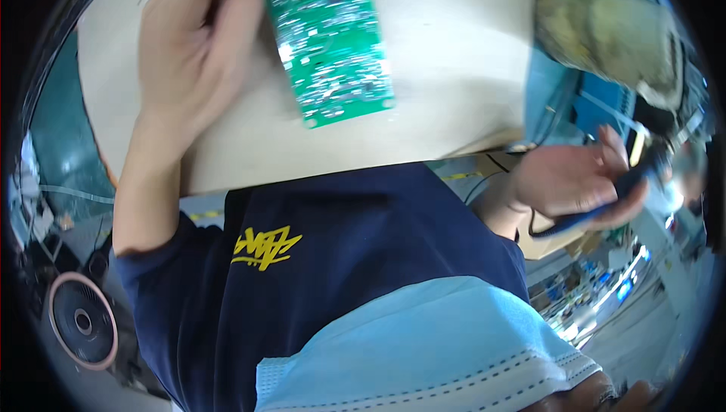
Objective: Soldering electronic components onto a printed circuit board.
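Note:
A green circuit board [333, 49], densely covered with small silvery parts, lies over the pale work surface at the upper middle. My left hand [189, 56] is closed at the board's upper left edge, its fingertips blurred and partly cut off by the top of the picture. Off to the right, beyond the surface's edge, my right hand [575, 181] is wrapped round a slim dark blue corded tool [582, 219]. A thin black cord loops from the tool's lower end. The tool's far end is blurred, so its kind does not show.
The pale board-like work surface [454, 56] ends close to my body. A stained, yellowish cylinder [605, 37] lies at the upper right, near a blue box [601, 109] and dark cables. A round fan [83, 321] stands at the lower left.

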`<action>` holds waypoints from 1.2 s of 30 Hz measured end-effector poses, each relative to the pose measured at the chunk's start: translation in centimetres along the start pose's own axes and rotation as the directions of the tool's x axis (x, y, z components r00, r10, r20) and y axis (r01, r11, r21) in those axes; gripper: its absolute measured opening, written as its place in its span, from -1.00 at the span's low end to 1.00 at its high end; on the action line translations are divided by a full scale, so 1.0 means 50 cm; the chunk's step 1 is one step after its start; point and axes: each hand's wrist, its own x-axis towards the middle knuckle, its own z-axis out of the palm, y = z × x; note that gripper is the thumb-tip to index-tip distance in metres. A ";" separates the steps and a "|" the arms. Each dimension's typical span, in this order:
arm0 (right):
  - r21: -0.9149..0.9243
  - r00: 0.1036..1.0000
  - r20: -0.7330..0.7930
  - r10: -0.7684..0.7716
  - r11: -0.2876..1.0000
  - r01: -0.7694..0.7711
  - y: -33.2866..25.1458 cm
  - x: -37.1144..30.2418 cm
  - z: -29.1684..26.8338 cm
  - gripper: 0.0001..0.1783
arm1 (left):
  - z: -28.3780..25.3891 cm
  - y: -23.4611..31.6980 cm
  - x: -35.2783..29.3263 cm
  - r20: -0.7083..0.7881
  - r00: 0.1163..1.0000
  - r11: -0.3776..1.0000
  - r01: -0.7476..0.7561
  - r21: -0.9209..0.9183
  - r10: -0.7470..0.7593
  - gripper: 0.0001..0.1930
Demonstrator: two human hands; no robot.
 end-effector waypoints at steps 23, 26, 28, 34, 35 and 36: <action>0.469 0.934 0.330 0.136 0.835 -0.287 -0.046 -0.039 0.090 -0.56 | 0.044 0.146 0.045 0.298 0.924 0.662 -0.069 0.746 -0.240 -0.23; 0.532 0.915 0.355 0.193 0.763 -0.368 -0.042 -0.041 0.086 -0.54 | 0.024 0.154 0.053 0.332 0.925 0.684 -0.121 0.720 -0.186 -0.53; 0.558 0.917 0.346 0.199 0.742 -0.372 -0.041 -0.042 0.085 -0.54 | -0.004 0.169 0.063 0.374 0.910 0.728 -0.134 0.672 -0.178 -0.47; 0.552 0.910 0.362 0.200 0.741 -0.383 -0.045 -0.038 0.078 -0.59 | -0.152 0.236 0.179 0.473 0.880 0.650 -0.387 0.654 0.047 -0.32; 0.558 0.909 0.369 0.194 0.736 -0.383 -0.045 -0.037 0.077 -0.60 | -0.188 0.247 0.208 0.461 0.886 0.691 -0.299 0.659 -0.057 -0.27; 0.564 0.908 0.372 0.192 0.730 -0.386 -0.045 -0.037 0.076 -0.60 | -0.195 0.233 0.229 0.402 0.909 0.715 -0.209 0.667 -0.110 -0.27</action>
